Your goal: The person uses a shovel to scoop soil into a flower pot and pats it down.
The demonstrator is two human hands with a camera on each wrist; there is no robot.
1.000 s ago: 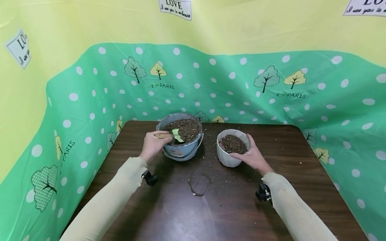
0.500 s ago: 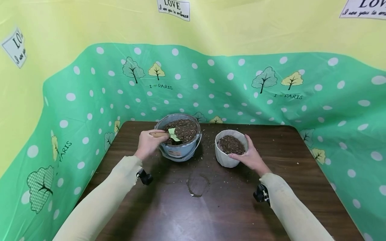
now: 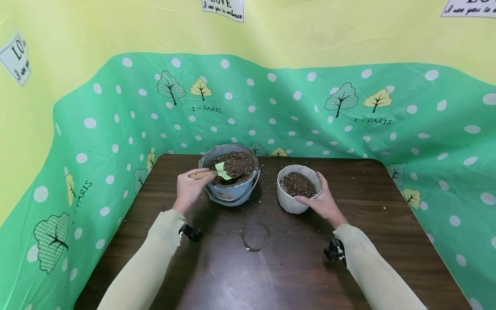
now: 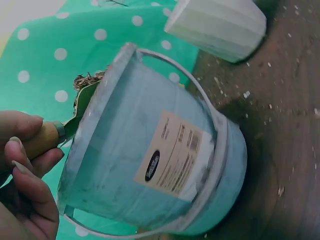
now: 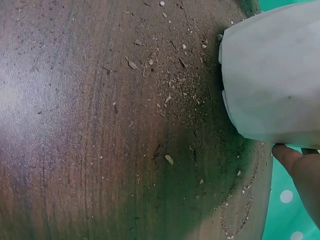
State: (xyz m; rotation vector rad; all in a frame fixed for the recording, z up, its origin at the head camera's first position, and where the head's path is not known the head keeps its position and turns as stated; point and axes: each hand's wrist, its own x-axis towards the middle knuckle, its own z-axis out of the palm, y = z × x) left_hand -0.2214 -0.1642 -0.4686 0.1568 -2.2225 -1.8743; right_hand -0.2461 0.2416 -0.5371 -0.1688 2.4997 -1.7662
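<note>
Trowel (image 3: 222,171) sits at the mouth of the blue bucket (image 3: 235,191), wooden handle (image 4: 42,141) gripped in the left hand (image 3: 189,188). Nearby on the worktop (image 3: 252,275), I see the right hand (image 3: 324,204) grasping the white pot's (image 3: 289,202) right side.

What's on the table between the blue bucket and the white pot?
Only scattered dark crumbs and pale specks on the table between the blue bucket and white pot; the left wrist view shows them best.

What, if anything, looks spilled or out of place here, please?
Loose, apparently spilled soil crumbs lie on the table between the blue bucket and the white pot, and a thin dark ring lies in front; both look odd outside the containers.
</note>
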